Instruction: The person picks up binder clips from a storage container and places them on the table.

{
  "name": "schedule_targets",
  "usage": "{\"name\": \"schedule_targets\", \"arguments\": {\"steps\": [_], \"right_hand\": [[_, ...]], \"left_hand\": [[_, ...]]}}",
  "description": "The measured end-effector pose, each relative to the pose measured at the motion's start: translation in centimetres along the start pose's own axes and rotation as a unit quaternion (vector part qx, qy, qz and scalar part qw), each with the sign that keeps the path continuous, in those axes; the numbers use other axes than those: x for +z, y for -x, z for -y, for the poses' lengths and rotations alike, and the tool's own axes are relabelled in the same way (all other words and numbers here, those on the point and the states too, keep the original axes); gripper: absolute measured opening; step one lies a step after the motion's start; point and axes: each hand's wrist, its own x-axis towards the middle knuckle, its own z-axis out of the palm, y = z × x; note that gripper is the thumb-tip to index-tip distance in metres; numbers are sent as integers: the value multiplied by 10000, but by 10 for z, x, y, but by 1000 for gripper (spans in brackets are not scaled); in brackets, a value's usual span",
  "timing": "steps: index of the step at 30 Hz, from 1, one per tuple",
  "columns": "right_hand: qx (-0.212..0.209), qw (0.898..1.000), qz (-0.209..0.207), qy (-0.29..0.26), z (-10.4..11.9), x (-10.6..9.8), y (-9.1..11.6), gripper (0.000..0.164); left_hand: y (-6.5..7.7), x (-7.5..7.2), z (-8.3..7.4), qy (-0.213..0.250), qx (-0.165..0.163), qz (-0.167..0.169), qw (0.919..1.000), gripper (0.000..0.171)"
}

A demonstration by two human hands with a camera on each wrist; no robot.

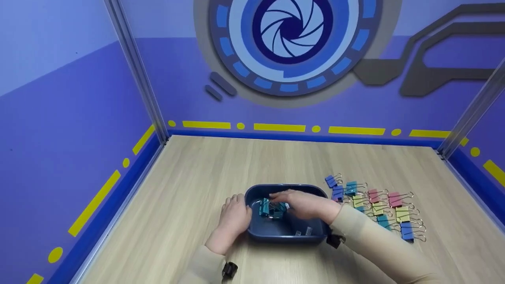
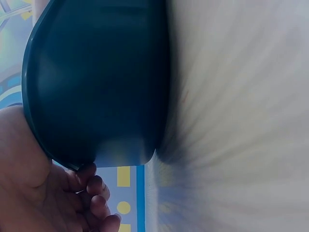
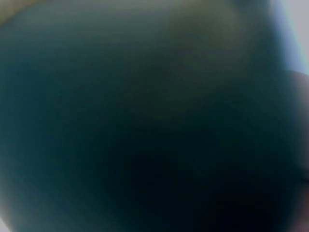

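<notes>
A dark blue rectangular box (image 1: pixel 272 236) stands on the table with teal binder clips (image 1: pixel 265 208) inside, grouped towards its left half. My right hand (image 1: pixel 302 203) reaches in over the box's right side. Its fingers bend down at the teal clips and hold one there; the thumb side is partly hidden. At the box's left wall, my left hand (image 1: pixel 232 215) rests against the rim. In the left wrist view, the left palm lies along the box wall (image 2: pixel 101 87), with loosely bent fingers (image 2: pixel 99 205) by its corner. The right wrist view is dark and blurred.
To the right of the box, several binder clips in blue, teal, yellow and pink (image 1: pixel 402 214) lie in loose rows on the wooden table (image 1: pixel 197 169). Purple-blue walls (image 1: pixel 169 83) with metal corner posts (image 1: pixel 136 71) enclose the table.
</notes>
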Motion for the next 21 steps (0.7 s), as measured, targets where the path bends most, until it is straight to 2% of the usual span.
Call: {"name": "schedule_targets", "arguments": {"steps": [3,6,10,12,16,19,21], "right_hand": [[9,9991,-381,187,-2,4,1,47],[-7,9968,-737,295,-8,6,3,33],[31,9960,-883,99,-16,8,8,10],[144,9949,-993,-33,-20,9,10,5],[846,9868,-1192,-691,-22,10,14,11],[1602,9696,-1108,-1484,-22,11,16,14],[1907,9593,-999,-1828,-22,11,18,15]], "left_hand": [[-1,0,0,-8,-8,-7,10000,29],[-1,0,0,-15,-37,28,10000,30],[-1,0,-1,-13,-79,86,9999,31],[-1,-1,-1,-5,-91,98,9999,31],[-1,-1,-1,37,-102,106,9999,32],[-1,-1,-2,64,-125,131,9998,33],[-1,0,-2,68,-140,136,9998,34]]}}
